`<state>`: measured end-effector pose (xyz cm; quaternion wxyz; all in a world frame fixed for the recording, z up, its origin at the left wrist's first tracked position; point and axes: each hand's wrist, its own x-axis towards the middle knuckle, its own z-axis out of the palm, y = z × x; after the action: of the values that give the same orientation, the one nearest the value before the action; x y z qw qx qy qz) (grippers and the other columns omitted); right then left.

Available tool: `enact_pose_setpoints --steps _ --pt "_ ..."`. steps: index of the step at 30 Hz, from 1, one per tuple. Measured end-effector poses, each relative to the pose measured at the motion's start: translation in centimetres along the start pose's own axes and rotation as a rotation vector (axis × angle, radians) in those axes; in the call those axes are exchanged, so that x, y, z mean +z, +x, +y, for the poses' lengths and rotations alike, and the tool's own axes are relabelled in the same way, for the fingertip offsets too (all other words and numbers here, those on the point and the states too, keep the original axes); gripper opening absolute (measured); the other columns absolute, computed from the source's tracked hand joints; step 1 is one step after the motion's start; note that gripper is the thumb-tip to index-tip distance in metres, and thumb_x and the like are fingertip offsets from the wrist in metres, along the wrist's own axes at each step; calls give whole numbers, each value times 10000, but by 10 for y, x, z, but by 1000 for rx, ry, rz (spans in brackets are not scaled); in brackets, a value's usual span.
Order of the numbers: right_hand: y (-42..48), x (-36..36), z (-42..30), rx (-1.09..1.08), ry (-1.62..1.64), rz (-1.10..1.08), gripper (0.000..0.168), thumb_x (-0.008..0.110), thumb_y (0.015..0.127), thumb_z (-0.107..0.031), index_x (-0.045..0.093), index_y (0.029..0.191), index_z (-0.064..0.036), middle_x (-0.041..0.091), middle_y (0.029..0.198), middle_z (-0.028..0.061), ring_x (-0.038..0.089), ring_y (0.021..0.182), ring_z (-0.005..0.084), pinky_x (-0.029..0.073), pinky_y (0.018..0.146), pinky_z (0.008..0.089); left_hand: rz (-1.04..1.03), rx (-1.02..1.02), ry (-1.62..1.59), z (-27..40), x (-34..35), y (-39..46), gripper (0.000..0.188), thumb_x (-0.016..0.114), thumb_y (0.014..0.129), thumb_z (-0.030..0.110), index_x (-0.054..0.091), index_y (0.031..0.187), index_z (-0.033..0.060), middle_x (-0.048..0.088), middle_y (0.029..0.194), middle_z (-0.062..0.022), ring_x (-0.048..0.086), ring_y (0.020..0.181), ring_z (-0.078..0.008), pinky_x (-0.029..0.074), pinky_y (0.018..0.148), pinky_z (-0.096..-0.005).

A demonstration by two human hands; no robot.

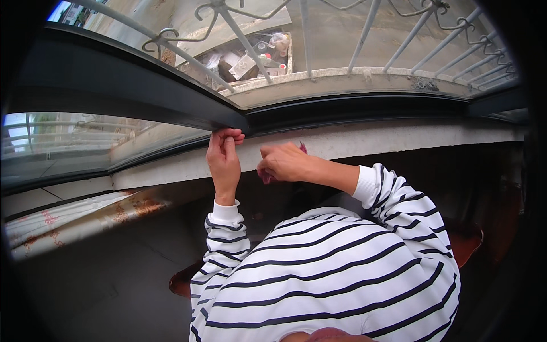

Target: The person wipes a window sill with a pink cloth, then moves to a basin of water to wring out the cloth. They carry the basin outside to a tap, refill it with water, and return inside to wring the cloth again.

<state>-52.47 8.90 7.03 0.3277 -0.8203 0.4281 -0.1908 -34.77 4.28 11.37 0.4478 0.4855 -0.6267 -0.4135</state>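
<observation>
My left hand (224, 151) is raised to the lower corner of a dark window frame (171, 89), its fingers curled at the frame's edge. I cannot tell whether those fingers grip the frame or only rest against it. A short way to the right, my right hand (284, 161) is closed around a dark red cloth (267, 176). Bits of the cloth stick out below the fingers and behind the hand; the rest is hidden in the fist. This hand is slightly blurred, over the edge of the white window sill (342, 139).
Outside stand white metal bars (305, 42) with scrollwork. Beyond them, a box (290, 51) holds assorted bottles and rubbish. A patterned curtain or cloth (85, 218) lies below the sill at left. Parts of a reddish-brown chair (466, 243) show beside me. The window glass (64, 145) is at left.
</observation>
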Motion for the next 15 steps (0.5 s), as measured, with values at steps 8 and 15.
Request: enact_pose_setpoints --steps 8,15 --pt "21 -20 12 141 96 743 203 686 906 -163 698 1102 -113 647 960 117 674 804 337 563 681 403 202 12 37 7 0 -3 219 504 993 -22 538 1209 -29 672 1060 -115 676 937 -178 552 843 -304" --pt "54 24 28 195 -341 663 172 660 832 -111 662 1000 -74 584 972 112 642 737 276 540 598 376 181 75 88 -1 -6 -7 266 455 963 -65 512 1220 -32 657 1040 -115 662 943 -188 539 879 -312"
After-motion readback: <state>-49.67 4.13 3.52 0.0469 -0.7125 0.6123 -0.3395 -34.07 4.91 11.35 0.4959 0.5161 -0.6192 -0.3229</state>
